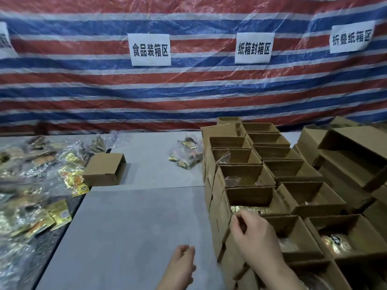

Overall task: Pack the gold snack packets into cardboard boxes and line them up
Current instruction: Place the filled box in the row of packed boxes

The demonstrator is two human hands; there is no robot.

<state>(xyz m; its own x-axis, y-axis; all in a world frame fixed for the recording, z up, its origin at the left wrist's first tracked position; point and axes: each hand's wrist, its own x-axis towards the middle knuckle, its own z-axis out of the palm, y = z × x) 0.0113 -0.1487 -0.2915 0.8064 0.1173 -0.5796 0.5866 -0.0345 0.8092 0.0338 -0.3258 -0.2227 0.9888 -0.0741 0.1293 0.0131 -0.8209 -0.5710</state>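
One head-worn view, facing forward and slightly down.
The wide-angle camera looks from above the near edge of the grey desk toward the striped tarp behind it; both hands enter close at the bottom, and straight lines bow toward the frame edges.

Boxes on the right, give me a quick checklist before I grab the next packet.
1. Right hand free of a packet: cannot tell, fingers curled at a box edge.
2. Left hand free: ok, holds nothing.
3. Loose gold packets available at left: ok.
4. Lone box joined to the rows: not ok, stands apart.
5. Rows of boxes aligned: ok.
6. Grey table path unobstructed: ok.
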